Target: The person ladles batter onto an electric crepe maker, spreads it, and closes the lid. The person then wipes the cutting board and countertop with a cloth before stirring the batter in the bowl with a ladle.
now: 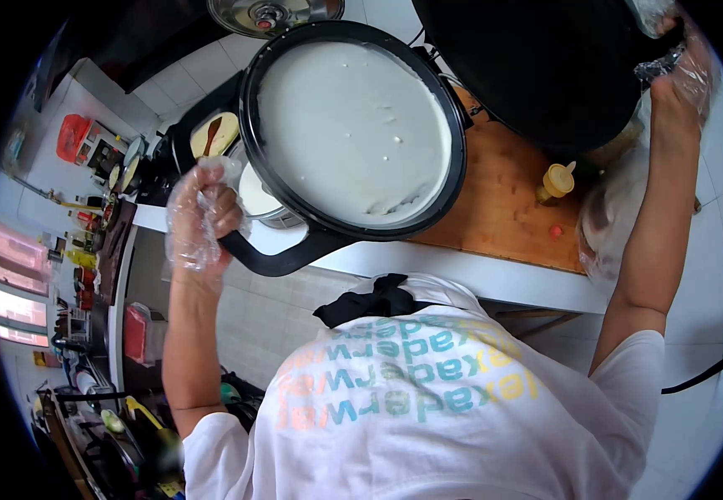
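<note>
My left hand, in a clear plastic glove, is closed on the black handle of a round electric pan. White batter covers most of the pan's surface, with a few small bubbles and a rough patch near the lower edge. My right hand, also gloved in clear plastic, is raised at the upper right and closed at the edge of the large black lid. The lid stands open beside the pan. Under my left side, partly hidden by the pan, is a metal container with white content.
A wooden board on the white counter holds a small bottle with a yellow top. A plastic bag lies at its right. A glass lid is at the top. A brown spatula rests on something pale yellow at the left.
</note>
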Action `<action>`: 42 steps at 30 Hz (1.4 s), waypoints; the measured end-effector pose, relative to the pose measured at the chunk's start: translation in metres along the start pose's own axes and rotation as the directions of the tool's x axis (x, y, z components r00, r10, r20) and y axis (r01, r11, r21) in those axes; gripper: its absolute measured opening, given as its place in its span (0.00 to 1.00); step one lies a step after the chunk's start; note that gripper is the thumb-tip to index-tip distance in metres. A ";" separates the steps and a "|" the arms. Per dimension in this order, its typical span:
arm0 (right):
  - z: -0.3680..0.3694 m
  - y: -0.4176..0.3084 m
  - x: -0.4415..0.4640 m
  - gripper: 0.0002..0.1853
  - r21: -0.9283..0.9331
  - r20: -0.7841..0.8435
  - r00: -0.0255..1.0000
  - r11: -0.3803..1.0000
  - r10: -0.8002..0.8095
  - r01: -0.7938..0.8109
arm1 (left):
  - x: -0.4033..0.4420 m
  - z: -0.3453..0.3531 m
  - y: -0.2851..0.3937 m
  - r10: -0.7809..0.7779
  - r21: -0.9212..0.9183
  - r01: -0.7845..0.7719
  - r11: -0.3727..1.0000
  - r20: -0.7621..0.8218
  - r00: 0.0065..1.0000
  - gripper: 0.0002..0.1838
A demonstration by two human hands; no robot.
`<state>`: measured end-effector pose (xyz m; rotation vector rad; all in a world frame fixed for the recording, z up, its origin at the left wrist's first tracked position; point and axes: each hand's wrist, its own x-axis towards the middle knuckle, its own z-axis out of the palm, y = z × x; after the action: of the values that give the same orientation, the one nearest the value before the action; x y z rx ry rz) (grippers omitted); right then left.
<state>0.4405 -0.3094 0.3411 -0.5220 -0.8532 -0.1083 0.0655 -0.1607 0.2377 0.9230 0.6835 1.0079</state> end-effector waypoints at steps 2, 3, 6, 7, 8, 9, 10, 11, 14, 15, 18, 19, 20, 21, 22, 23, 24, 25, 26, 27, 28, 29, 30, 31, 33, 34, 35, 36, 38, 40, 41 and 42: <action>0.043 -0.019 -0.025 0.13 -0.085 0.184 0.978 0.990 -0.099 0.116 | 0.006 -0.017 -0.021 -0.002 -0.083 -0.006 0.997 -0.089 0.996 0.08; 0.048 -0.016 -0.023 0.13 -0.085 0.222 0.964 0.982 -0.149 0.171 | 0.011 -0.029 -0.032 -0.011 -0.158 0.005 0.987 -0.036 0.999 0.08; 0.057 -0.010 -0.014 0.13 -0.075 0.393 0.896 0.964 -0.207 0.256 | 0.023 -0.055 -0.069 0.010 -0.187 -0.015 0.982 -0.029 1.000 0.10; 0.069 -0.013 -0.022 0.13 -0.072 0.408 0.890 0.964 -0.206 0.256 | 0.028 -0.065 -0.083 0.020 -0.223 -0.021 0.975 -0.010 1.000 0.09; 0.077 -0.016 -0.026 0.13 -0.082 0.417 0.885 0.962 -0.206 0.262 | 0.033 -0.071 -0.098 0.028 -0.241 -0.035 0.970 -0.030 0.999 0.09; 0.086 -0.018 -0.031 0.13 -0.093 0.427 0.881 0.959 -0.205 0.268 | 0.037 -0.074 -0.109 0.034 -0.258 -0.045 0.965 -0.050 0.998 0.10; 0.092 -0.019 -0.033 0.13 -0.115 0.437 0.877 0.954 -0.200 0.275 | 0.040 -0.077 -0.119 0.038 -0.275 -0.057 0.960 -0.074 0.997 0.10; 0.101 -0.020 -0.039 0.14 -0.139 0.462 0.867 0.949 -0.190 0.282 | 0.042 -0.078 -0.128 0.028 -0.271 -0.051 0.961 -0.087 0.996 0.11; 0.119 -0.018 -0.047 0.14 -0.161 0.549 0.809 0.923 -0.211 0.350 | 0.052 -0.083 -0.160 0.008 -0.310 -0.041 0.950 -0.105 0.994 0.12; 0.122 -0.016 -0.050 0.14 -0.161 0.585 0.782 0.914 -0.216 0.373 | 0.054 -0.083 -0.170 -0.007 -0.330 -0.035 0.943 -0.126 0.992 0.12; 0.132 -0.010 -0.050 0.15 -0.167 0.670 0.708 0.883 -0.224 0.438 | 0.058 -0.083 -0.191 -0.056 -0.381 -0.012 0.924 -0.168 0.984 0.12; 0.137 -0.008 -0.050 0.15 -0.169 0.696 0.682 0.873 -0.223 0.458 | 0.059 -0.084 -0.194 -0.071 -0.396 -0.002 0.918 -0.170 0.983 0.12; 0.140 -0.006 -0.050 0.16 -0.168 0.720 0.658 0.864 -0.222 0.475 | 0.058 -0.085 -0.199 -0.086 -0.408 0.010 0.913 -0.170 0.982 0.12; 0.144 -0.004 -0.050 0.16 -0.164 0.741 0.634 0.856 -0.222 0.491 | 0.056 -0.084 -0.201 -0.095 -0.437 0.012 0.900 -0.169 0.981 0.11; 0.147 0.000 -0.050 0.16 -0.163 0.759 0.613 0.849 -0.218 0.503 | 0.053 -0.082 -0.203 -0.119 -0.445 0.023 0.895 -0.190 0.975 0.11; 0.151 0.003 -0.050 0.16 -0.160 0.775 0.594 0.842 -0.216 0.515 | 0.050 -0.078 -0.203 -0.142 -0.450 0.034 0.893 -0.209 0.968 0.10; 0.154 0.006 -0.050 0.17 -0.161 0.786 0.581 0.837 -0.211 0.523 | 0.047 -0.075 -0.201 -0.161 -0.451 0.044 0.891 -0.225 0.961 0.10; 0.157 0.009 -0.050 0.17 -0.158 0.795 0.569 0.834 -0.210 0.528 | 0.044 -0.073 -0.201 -0.190 -0.449 0.067 0.891 -0.235 0.953 0.10; 0.158 0.012 -0.050 0.17 -0.154 0.802 0.559 0.831 -0.210 0.535 | 0.040 -0.069 -0.205 -0.217 -0.444 0.089 0.892 -0.246 0.945 0.10; 0.160 0.016 -0.050 0.17 -0.154 0.808 0.551 0.829 -0.207 0.538 | 0.036 -0.069 -0.206 -0.245 -0.439 0.113 0.891 -0.256 0.935 0.09; 0.160 0.019 -0.050 0.17 -0.156 0.816 0.544 0.833 -0.194 0.531 | 0.033 -0.069 -0.207 -0.267 -0.452 0.133 0.882 -0.247 0.931 0.09; 0.162 0.025 -0.054 0.18 -0.167 0.819 0.542 0.824 -0.190 0.541 | 0.030 -0.070 -0.209 -0.290 -0.464 0.154 0.872 -0.238 0.927 0.09; 0.165 0.031 -0.055 0.16 -0.175 0.818 0.543 0.816 -0.191 0.551 | 0.027 -0.067 -0.206 -0.313 -0.475 0.175 0.863 -0.228 0.922 0.09; 0.164 0.035 -0.056 0.15 -0.196 0.817 0.549 0.811 -0.175 0.551 | 0.023 -0.061 -0.202 -0.324 -0.507 0.158 0.847 -0.258 0.910 0.14; 0.162 0.044 -0.055 0.13 -0.238 0.814 0.564 0.802 -0.144 0.547 | 0.019 -0.055 -0.193 -0.364 -0.518 0.191 0.834 -0.255 0.896 0.15; 0.162 0.049 -0.054 0.12 -0.259 0.812 0.569 0.795 -0.128 0.548 | 0.018 -0.055 -0.193 -0.383 -0.524 0.206 0.827 -0.256 0.888 0.16; 0.161 0.051 -0.054 0.12 -0.284 0.808 0.578 0.788 -0.110 0.547 | 0.017 -0.059 -0.198 -0.424 -0.573 0.237 0.784 -0.216 0.879 0.16; 0.161 0.056 -0.052 0.11 -0.307 0.803 0.588 0.781 -0.093 0.543 | 0.015 -0.059 -0.198 -0.439 -0.566 0.253 0.785 -0.221 0.871 0.16; 0.157 0.066 -0.051 0.11 -0.363 0.792 0.608 0.758 -0.055 0.542 | 0.012 -0.054 -0.195 -0.472 -0.552 0.285 0.784 -0.231 0.851 0.16; 0.157 0.073 -0.051 0.12 -0.401 0.787 0.616 0.735 -0.029 0.547 | 0.011 -0.051 -0.194 -0.505 -0.534 0.320 0.783 -0.243 0.828 0.12; 0.155 0.078 -0.047 0.13 -0.422 0.787 0.617 0.723 -0.008 0.547 | 0.011 -0.052 -0.196 -0.526 -0.546 0.337 0.767 -0.236 0.817 0.09; 0.153 0.084 -0.043 0.14 -0.369 0.852 0.524 0.706 -0.004 0.605 | 0.011 -0.053 -0.198 -0.547 -0.558 0.352 0.751 -0.228 0.806 0.10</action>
<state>0.3310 -0.1682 0.3585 -1.0991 -1.8809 -0.5776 0.1050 -0.1800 0.0370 0.0769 0.8713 0.8509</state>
